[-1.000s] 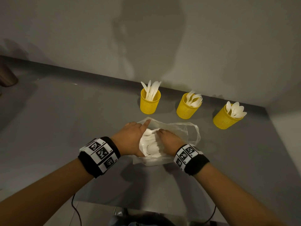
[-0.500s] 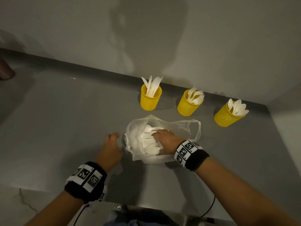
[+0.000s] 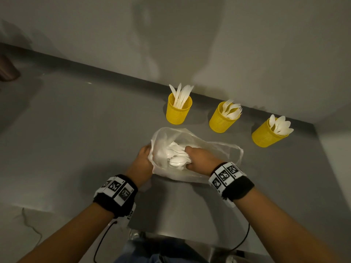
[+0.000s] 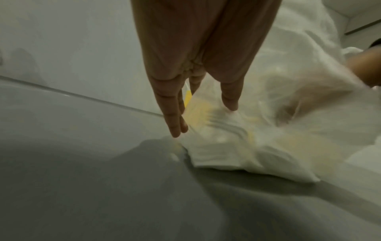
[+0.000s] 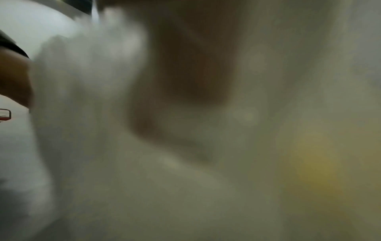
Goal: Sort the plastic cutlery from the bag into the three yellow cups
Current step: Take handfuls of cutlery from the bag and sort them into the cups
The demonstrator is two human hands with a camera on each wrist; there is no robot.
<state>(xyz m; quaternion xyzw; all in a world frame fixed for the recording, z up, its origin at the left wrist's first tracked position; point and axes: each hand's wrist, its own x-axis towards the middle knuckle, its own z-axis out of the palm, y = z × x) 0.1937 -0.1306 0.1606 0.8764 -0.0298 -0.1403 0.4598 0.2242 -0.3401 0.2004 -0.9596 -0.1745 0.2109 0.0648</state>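
Note:
A thin clear plastic bag lies open on the grey table, with loose white plastic cutlery inside. My right hand is inside the bag, its fingers curled down round the cutlery; the fingertips are hidden, and the right wrist view is only blur. My left hand lies against the bag's left side. In the left wrist view its fingers are straight and touch the bag. Behind the bag stand three yellow cups: knives, forks, spoons.
A grey wall rises close behind the cups. A brown object sits at the far left. The table's front edge is near my body, with black cables hanging below it. Bare table surface stretches left of the bag.
My left hand left the bag's mouth, swung out left over the table, and has now come back against the bag's left side. My right hand stayed inside the bag.

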